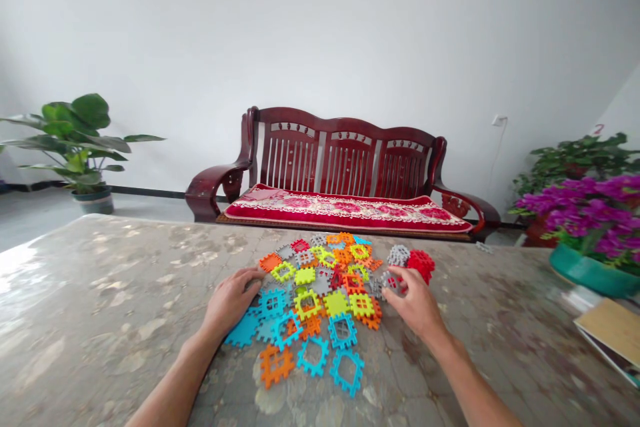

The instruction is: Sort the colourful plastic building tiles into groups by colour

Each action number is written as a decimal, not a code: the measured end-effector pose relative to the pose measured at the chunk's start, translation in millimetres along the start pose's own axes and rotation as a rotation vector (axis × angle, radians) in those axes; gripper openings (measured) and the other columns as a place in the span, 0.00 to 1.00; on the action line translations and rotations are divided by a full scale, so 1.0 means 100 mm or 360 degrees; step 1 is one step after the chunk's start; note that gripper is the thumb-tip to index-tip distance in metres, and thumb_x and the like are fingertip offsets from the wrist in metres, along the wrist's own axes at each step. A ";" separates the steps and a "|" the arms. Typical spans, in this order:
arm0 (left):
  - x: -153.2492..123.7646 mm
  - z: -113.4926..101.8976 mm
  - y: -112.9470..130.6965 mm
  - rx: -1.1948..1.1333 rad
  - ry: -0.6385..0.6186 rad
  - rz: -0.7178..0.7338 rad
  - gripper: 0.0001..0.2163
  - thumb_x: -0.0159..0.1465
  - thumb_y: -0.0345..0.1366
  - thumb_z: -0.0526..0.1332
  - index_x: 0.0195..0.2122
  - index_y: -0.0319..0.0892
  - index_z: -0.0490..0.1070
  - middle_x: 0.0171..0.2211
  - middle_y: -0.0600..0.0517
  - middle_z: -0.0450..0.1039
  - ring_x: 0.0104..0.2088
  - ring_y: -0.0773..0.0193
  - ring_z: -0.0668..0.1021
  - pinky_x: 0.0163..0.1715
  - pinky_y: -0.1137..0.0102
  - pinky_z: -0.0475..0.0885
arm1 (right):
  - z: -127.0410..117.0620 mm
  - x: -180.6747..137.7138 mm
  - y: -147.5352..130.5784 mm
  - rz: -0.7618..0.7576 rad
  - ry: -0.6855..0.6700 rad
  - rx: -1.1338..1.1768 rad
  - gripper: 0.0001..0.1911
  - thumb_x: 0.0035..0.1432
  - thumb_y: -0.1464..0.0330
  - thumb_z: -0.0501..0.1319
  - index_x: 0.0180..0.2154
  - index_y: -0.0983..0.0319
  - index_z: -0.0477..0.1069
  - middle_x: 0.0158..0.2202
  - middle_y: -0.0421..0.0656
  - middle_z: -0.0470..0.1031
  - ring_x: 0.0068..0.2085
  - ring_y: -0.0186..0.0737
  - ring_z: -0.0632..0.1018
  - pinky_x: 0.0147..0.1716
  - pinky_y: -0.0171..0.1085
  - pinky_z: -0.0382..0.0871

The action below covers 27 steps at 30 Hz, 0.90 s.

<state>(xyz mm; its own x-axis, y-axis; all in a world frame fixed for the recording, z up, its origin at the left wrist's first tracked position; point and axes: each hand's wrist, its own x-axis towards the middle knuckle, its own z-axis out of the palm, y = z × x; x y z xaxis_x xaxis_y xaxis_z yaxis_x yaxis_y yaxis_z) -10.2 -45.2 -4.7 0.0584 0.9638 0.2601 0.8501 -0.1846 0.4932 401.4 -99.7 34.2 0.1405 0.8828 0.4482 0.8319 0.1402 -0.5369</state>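
A loose pile of toothed plastic building tiles spreads over the table in front of me, among them a blue tile point(273, 304), a yellow-green tile point(337, 303) and an orange tile point(277, 365). My left hand point(231, 300) rests at the pile's left edge beside the blue tiles, fingers stretched forward, holding nothing that I can see. At the right side, my right hand point(414, 301) has thumb and fingers around a grey tile point(391, 281). Just beyond it lie a rounded grey cluster point(399, 255) and a red cluster point(421, 264) of tiles.
The table point(125, 320) has a patterned cover. A dark red wooden bench point(347, 121) with a floral cushion stands behind it. To the right are purple flowers in a teal pot point(593, 273) and a book point(613, 330). A potted plant point(93, 147) stands far left.
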 end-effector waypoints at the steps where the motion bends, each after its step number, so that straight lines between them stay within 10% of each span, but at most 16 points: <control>1: 0.00 0.00 0.00 -0.0001 -0.0001 0.0000 0.16 0.63 0.42 0.52 0.45 0.51 0.78 0.52 0.54 0.77 0.52 0.59 0.77 0.55 0.67 0.68 | 0.00 0.03 -0.01 0.0006 0.0015 0.0027 0.23 0.50 0.60 0.61 0.49 0.58 0.73 0.45 0.45 0.73 0.39 0.42 0.75 0.43 0.43 0.71; 27: 0.01 0.01 -0.03 0.0005 -0.0006 0.0015 0.17 0.63 0.43 0.52 0.45 0.50 0.78 0.52 0.54 0.77 0.53 0.59 0.77 0.55 0.67 0.67 | -0.42 1.16 0.40 0.0305 -0.0081 -0.0637 0.25 0.48 0.65 0.62 0.50 0.60 0.73 0.49 0.49 0.77 0.48 0.47 0.77 0.46 0.38 0.68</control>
<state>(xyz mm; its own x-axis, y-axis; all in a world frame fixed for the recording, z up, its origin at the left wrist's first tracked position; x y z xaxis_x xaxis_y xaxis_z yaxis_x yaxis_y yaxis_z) -12.3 -42.9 -7.0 0.0684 0.9628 0.2614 0.8510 -0.1931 0.4884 474.1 -10.9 94.7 0.2941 0.8982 0.3267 0.9371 -0.2037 -0.2835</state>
